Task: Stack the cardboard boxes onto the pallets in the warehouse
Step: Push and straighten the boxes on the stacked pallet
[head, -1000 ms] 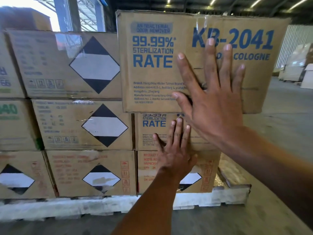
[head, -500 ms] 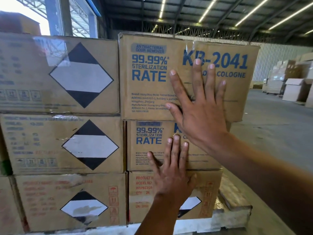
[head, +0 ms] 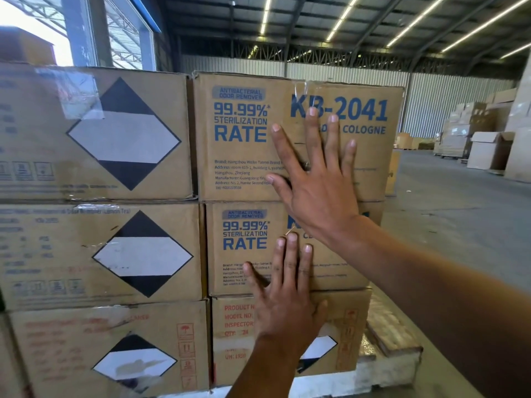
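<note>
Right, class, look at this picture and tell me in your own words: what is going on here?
A person is at a pallet of stacked cardboard boxes in a warehouse. Their right hand lies flat, fingers spread, on the top box marked KB-2041. Their left hand lies flat lower down, fingers on the middle box and palm on the bottom box. Neither hand grips anything; both seem to be pushing this column of three into line beside the neighbouring boxes.

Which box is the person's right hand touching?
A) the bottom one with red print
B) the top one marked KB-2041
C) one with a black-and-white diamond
B: the right hand lies flat with fingers spread on the top box, across its KB-2041 print; the left hand rests lower.
</note>
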`<state>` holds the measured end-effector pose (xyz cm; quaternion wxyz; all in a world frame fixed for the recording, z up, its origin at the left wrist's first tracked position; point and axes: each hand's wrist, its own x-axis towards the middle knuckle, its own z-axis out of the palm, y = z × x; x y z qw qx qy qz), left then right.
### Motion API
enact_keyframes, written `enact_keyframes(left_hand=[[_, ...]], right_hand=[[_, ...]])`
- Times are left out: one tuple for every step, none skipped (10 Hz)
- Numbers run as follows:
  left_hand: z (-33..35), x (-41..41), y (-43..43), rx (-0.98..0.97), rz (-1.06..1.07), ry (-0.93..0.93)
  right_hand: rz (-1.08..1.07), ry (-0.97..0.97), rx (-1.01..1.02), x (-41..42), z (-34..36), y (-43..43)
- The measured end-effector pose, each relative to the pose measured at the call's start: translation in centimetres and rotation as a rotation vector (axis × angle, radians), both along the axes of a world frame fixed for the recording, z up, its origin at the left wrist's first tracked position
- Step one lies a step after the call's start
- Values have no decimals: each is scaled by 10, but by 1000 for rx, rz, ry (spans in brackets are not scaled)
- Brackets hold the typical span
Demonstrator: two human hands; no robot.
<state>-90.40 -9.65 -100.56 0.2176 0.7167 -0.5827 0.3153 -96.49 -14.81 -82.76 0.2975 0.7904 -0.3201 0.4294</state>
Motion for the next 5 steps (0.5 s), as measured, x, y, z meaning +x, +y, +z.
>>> enact_keyframes(left_hand=[[0,1,1,-12,6,-25],[1,2,3,-3,11,-34],[1,2,6,4,4,-39],[6,3,9,-10,-6,-57],[7,0,18,7,-40,-35]], right_hand=[[-14,16,24,1,0,0],[-19,35,46,0,2,3],[-37,70,95,-2,3,9],[-11,114,158,-9,9,16],[50,176,258,-23,20,28]])
